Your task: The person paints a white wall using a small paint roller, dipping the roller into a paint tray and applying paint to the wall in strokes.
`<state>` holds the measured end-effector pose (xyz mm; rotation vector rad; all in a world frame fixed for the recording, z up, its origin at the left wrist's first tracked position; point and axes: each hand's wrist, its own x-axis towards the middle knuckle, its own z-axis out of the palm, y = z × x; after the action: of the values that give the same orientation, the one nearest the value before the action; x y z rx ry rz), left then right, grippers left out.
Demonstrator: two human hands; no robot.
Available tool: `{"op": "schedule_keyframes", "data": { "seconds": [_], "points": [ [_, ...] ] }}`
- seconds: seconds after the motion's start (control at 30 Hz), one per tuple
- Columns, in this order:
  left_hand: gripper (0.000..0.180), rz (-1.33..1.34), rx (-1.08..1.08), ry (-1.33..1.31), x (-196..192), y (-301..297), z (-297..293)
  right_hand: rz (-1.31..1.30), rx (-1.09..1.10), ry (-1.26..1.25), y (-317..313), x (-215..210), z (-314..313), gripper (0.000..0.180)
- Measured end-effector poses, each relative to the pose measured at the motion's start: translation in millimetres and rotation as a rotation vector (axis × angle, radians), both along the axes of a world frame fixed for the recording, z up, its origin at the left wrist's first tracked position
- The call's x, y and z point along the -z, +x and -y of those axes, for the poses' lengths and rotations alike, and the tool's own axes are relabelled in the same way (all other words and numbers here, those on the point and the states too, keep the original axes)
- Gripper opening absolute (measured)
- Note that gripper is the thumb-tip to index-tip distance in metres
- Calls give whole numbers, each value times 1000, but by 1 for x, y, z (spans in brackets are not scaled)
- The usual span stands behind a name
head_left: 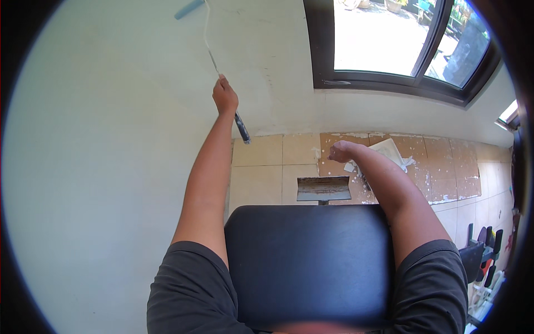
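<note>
My left hand (pixel 225 99) is wrapped round a paint roller, its arm stretched forward along the pale wall (pixel 111 139). The dark, paint-spotted handle (pixel 242 129) sticks out below my fist, and the thin bent wire frame (pixel 207 33) runs up to a light blue roller sleeve (pixel 189 8) at the top edge. The sleeve appears to lie against the wall. Above the floor, my right hand (pixel 340 151) has its fingers curled in, with nothing seen in them. Beyond my right forearm, a white paint tray (pixel 387 149) is partly hidden.
Directly before me is a black padded bench (pixel 311 261), with a metal bracket (pixel 323 188) past its far edge. Paint-splattered brown sheeting (pixel 445 167) covers floor tiles. A dark-framed window (pixel 384 80) is at the upper right. A rack of dark-handled items (pixel 489 250) stands at right.
</note>
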<state>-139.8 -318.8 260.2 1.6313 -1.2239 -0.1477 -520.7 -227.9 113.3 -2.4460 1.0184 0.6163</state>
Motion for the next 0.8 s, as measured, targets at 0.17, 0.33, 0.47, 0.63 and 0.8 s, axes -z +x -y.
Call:
{"op": "schedule_keyframes", "data": {
  "seconds": [0.17, 0.33, 0.47, 0.63, 0.8],
  "points": [
    [52, 64, 18, 71, 48, 22, -10, -54, -76, 3, 10, -3, -5, 41],
    [49, 120, 129, 428, 162, 75, -89, -28, -70, -30, 11, -8, 0, 40],
    [50, 160, 137, 642, 166, 121, -118, 185, 129, 64, 11, -13, 4, 49],
    [51, 101, 150, 559, 165, 106, -113, -5, -64, -54, 15, -8, 0, 42],
    [49, 171, 102, 404, 160, 90, -114, 86, -12, -48, 14, -7, -1, 44]
  ]
}}
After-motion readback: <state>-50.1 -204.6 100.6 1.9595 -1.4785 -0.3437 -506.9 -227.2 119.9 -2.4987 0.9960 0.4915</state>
